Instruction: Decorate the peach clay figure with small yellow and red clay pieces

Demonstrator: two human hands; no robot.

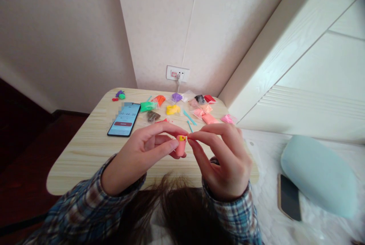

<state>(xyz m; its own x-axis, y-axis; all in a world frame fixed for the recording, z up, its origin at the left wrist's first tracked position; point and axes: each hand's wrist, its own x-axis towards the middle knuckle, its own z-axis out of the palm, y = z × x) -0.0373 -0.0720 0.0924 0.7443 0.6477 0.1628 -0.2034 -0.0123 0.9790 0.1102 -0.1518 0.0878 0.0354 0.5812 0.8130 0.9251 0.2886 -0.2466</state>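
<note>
My left hand (142, 151) grips a small pink clay piece (180, 148) between thumb and fingers, above the near edge of a light wooden table (85, 153). My right hand (225, 157) pinches at the top of that piece, where a tiny yellow and red bit (182, 138) sits. Both hands are closed, fingertips almost touching each other. Plaid sleeves cover both wrists.
A phone (124, 119) with a lit screen lies on the table's left. Several bags of coloured clay (173, 109) and teal plastic tools (189, 117) are spread at the back. A wall socket (177, 73) is behind. A second phone (288, 197) and a light blue cushion (318, 174) lie on the bed, right.
</note>
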